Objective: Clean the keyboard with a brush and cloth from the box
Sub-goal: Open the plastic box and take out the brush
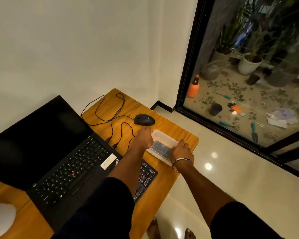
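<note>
At centre-right of the frame, both hands are on the clear box [162, 144]: left hand [144, 137] curled over its far-left rim, right hand [182, 150] pressing the near-right end, fingers fairly straight. Whether the lid is loose yet, can't tell. Something dark sits inside. The box lies close to the desk's [176, 133] right edge, so a hard pull on the lid could skid it off onto the floor. The keyboard [146, 176] is just below, half hidden by the left arm. Mouse [144, 119] cable loops nearby, a snag risk.
</note>
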